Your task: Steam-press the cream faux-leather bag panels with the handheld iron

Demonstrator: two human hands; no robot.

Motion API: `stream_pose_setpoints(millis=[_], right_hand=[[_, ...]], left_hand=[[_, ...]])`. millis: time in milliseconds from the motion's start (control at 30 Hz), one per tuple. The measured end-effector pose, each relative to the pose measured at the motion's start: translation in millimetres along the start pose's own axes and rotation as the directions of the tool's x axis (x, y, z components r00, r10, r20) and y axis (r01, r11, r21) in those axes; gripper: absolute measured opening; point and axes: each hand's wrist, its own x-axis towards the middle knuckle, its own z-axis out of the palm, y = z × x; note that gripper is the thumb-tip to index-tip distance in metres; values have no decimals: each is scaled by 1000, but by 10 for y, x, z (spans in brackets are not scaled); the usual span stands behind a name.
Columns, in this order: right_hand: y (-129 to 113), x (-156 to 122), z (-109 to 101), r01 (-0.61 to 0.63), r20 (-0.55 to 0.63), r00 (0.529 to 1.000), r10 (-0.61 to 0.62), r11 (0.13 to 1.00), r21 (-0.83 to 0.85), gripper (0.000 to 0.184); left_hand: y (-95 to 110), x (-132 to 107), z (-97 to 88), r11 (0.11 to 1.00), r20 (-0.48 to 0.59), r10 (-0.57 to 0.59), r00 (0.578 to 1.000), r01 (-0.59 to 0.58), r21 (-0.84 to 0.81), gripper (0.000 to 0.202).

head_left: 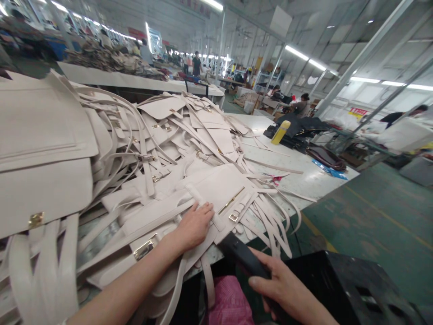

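My left hand (pixel 197 224) lies flat on a cream leather bag piece (pixel 223 183), fingers stretched over a strap strip sewn to it. Just right of those fingers the piece has a gold zipper (pixel 232 200) and a strap with a gold buckle (pixel 233 217). My right hand (pixel 275 282) is wrapped round a long black handheld tool (pixel 245 255), whose blunt front end is at the lower edge of the piece. What sort of tool it is, I cannot tell. Below my left wrist sits another gold buckle (pixel 145 249) on a cream part.
Cream bag parts and straps (pixel 162 126) heap across the table (pixel 264 155). Stacked cream flaps (pixel 40 131) rise at the left. Black bags (pixel 301 128) and a yellow bottle-like object (pixel 280 132) stand at the far right. A black box (pixel 352 284) is at lower right. People work in the background.
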Motion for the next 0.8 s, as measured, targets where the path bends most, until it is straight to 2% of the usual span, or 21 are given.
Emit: stream_pose_setpoints(millis=[67, 133, 267, 333, 467, 600, 700, 800], right_hand=[[-7, 12, 52, 36, 37, 999, -36, 999, 18, 54], [-5, 49, 59, 46, 24, 999, -47, 999, 22, 54], [-38, 139, -108, 15, -113, 993, -18, 999, -30, 62], [-124, 213, -202, 38, -122, 991, -47, 996, -76, 60], [-444, 519, -221, 88, 55, 995, -82, 989, -117, 42], [-790, 946, -131, 102, 259, 965, -44, 972, -214, 23], [-993, 1229, -40, 130, 306, 951, -36, 948, -291, 16], [-1169, 1484, 152, 158, 317, 947, -44, 926, -344, 14]], left_hand=[[13, -15, 5, 1000, -2, -5, 1000, 5, 12, 38], [46, -66, 35, 1000, 9, -10, 1000, 10, 29, 42], [190, -234, 174, 996, 32, 30, 999, -33, 83, 50], [288, -303, 242, 992, 30, 66, 997, -69, 109, 53], [430, -341, 307, 984, -8, 123, 992, -121, 128, 52], [443, -309, 328, 985, -9, 131, 991, -129, 118, 53], [416, -296, 332, 988, 25, 123, 992, -124, 87, 55], [398, -294, 342, 988, 37, 131, 991, -133, 76, 57]])
